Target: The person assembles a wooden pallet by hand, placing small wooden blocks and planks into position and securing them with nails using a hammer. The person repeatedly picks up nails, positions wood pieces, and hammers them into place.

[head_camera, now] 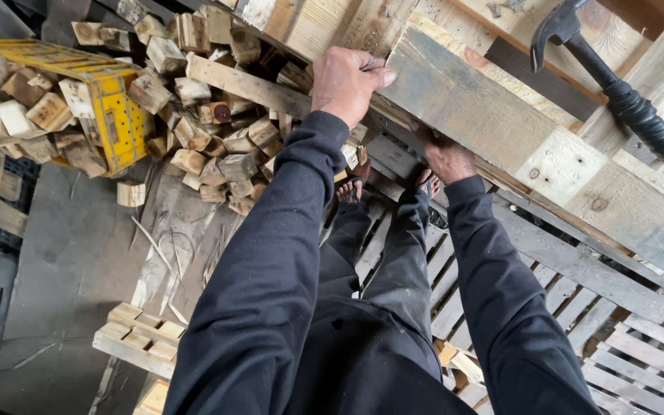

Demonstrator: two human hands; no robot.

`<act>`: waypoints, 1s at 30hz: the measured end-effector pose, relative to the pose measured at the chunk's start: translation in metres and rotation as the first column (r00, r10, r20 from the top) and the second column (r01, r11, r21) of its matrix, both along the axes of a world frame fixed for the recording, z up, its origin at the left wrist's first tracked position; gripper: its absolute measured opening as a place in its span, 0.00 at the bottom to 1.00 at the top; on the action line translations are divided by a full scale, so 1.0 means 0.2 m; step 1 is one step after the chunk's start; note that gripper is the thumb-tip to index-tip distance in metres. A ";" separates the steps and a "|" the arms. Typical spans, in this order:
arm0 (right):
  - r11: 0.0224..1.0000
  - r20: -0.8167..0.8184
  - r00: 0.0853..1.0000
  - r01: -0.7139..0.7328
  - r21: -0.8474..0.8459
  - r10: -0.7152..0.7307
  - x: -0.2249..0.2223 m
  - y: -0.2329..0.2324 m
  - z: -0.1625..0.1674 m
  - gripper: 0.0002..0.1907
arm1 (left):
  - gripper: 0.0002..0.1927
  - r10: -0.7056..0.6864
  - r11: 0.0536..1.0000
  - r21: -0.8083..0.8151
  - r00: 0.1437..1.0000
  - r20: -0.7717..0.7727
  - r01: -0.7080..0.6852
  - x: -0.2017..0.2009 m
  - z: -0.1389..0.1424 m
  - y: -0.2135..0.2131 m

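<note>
Wood everywhere in this yard, basically: grey concrete floor (71,261) on one side and flat pallets (616,346) covering the ground on the other, with the person standing on the slats in open sandals (351,188).

Left hand (347,81) sits on the top edge of a raised pallet (501,123), fingers curled over a weathered grey board, so that grip is closed on the pallet. Looks like a thin dark thing pokes out between the fingers, maybe a nail, can't really tell. Right hand (446,157) is lower, just below and right of the left one, tucked under the same board's lower edge. Fingers are hidden behind the wood, so whether it's actually clamped or just pressing up, no idea. Both arms are in black sleeves.

Up and to the right of both hands, well apart from them, a claw hammer (616,84) with a dark ribbed handle lies on the pallet's boards, head pointing away from the person.

Just left of the left hand there's a big heap of cut wood blocks (209,131), spilling down to the floor. Further left still, a yellow crate (113,107) tipped over with more blocks around it. Near the person's left elbow, a small pale slatted piece (140,338) lies on the floor.
</note>
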State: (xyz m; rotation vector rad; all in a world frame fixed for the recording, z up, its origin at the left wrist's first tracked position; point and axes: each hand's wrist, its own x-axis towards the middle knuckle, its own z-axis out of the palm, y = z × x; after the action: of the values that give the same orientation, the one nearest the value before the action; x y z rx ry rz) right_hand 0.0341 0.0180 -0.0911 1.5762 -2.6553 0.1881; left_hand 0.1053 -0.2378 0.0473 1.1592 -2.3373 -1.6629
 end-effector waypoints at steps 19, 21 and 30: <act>0.977 0.461 0.870 0.211 -0.028 -0.175 -0.02 -0.01 0.02 0.27 | 0.13 0.005 0.999 0.038 0.993 -0.119 0.000 0.05 -0.06 0.02; 0.993 0.290 0.950 0.119 0.017 -0.118 -0.01 -0.01 0.01 0.24 | 0.14 0.010 0.999 0.047 0.993 -0.117 -0.004 0.05 -0.06 0.02; 0.922 0.680 0.678 0.387 -0.008 -0.278 0.02 -0.07 0.13 0.27 | 0.13 0.027 0.998 0.068 0.991 -0.133 -0.018 0.04 -0.10 0.01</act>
State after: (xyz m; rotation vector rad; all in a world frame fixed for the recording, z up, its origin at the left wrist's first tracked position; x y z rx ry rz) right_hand 0.0382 0.0050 -0.0642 1.0611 -3.2741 1.1096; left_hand 0.1132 -0.2350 0.0282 1.0450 -2.1973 -1.7647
